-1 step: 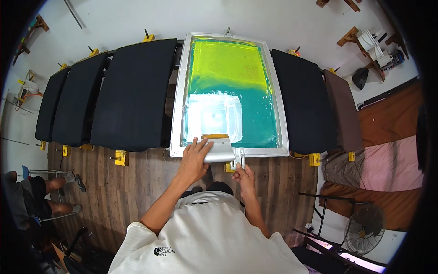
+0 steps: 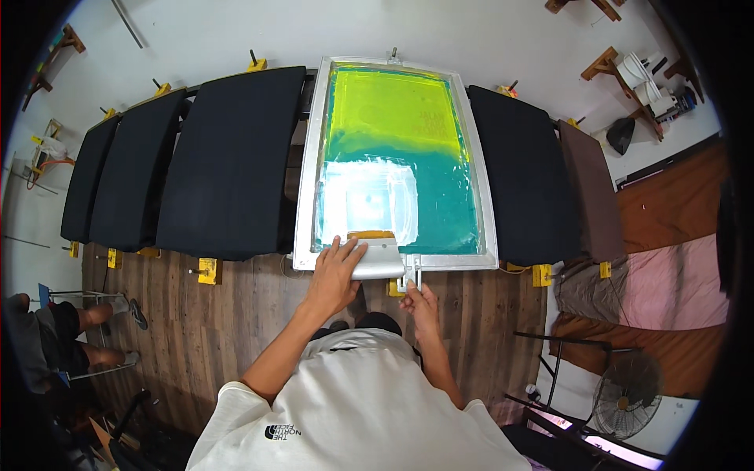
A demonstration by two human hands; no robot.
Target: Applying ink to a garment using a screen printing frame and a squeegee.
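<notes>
Metal squeegee (image 2: 382,261) lay crosswise over the screen frame's near rim (image 2: 455,261) | left hand (image 2: 335,276), nearer, draped over its left end (grip couldn't be told!) | right hand (image 2: 420,308) pinched bracket (image 2: 411,269), just right.

At upper centre, the screen-printing frame (image 2: 452,261) is showing smooth silver metal, and its teal mesh (image 2: 440,204) is shining glossily. White ink (image 2: 404,196) is lying slick there, streaky at its edges. At lower centre, the squeegee (image 2: 382,267) is gleaming in satin metal. At left, 3 pallets (image 2: 232,157) are wearing matt black cloth; the floor (image 2: 212,337) below is displaying wood grain.
</notes>
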